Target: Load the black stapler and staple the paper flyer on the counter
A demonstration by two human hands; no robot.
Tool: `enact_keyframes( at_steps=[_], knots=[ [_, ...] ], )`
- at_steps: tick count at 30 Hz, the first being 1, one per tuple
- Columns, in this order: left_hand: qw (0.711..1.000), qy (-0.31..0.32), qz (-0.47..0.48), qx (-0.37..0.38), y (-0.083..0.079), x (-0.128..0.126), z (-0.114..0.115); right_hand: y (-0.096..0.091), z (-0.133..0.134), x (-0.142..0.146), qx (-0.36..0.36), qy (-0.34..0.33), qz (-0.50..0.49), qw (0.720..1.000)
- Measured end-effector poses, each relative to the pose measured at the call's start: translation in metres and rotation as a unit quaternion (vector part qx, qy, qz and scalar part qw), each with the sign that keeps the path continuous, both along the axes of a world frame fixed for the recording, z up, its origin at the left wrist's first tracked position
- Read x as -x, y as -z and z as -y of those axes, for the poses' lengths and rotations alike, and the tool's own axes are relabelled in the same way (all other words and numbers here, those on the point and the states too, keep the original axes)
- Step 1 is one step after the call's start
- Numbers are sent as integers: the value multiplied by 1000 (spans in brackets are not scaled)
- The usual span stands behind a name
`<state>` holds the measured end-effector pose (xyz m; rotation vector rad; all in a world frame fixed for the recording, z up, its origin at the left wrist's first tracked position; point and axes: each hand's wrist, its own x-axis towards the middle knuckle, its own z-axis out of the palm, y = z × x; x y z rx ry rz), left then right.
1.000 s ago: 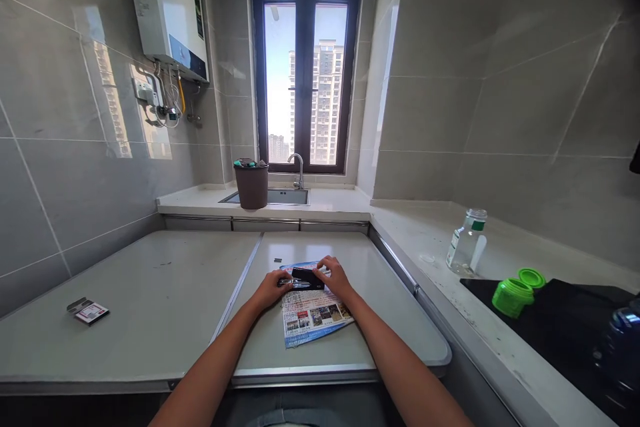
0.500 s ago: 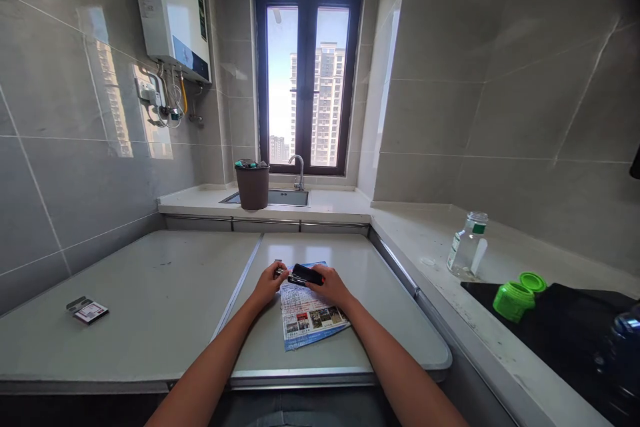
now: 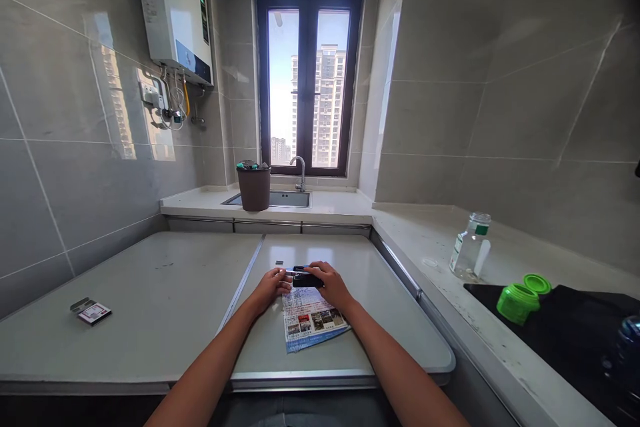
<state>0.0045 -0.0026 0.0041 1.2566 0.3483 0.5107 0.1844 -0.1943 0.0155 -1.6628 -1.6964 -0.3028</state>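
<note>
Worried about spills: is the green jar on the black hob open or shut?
Open: the green jar has no lid on; its lid lies beside it on the black hob.

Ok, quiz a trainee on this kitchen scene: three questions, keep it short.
1. True or false: the right hand rests on the black stapler.
2. What lies flat on the table just on the near side of the stapler? A) printed leaflet B) plate C) towel
3. What stands at the left end of the sink?
Key: 1 true; 2 A; 3 the brown bin.
</note>
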Motion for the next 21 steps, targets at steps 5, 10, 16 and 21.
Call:
enact_keyframes(
  at_steps=[5,10,16,21],
  knots=[
    [999,22,-7,47,-9,5,5,0,0,4,-33,39,93,994],
    [997,31,0,73,-11,7,5,0,-1,7,-52,50,148,986],
    [996,17,-6,93,-11,7,5,3,-3,7,-41,63,204,976],
    [995,13,-7,101,-12,7,5,4,-5,9,-55,71,239,967]
  ],
)
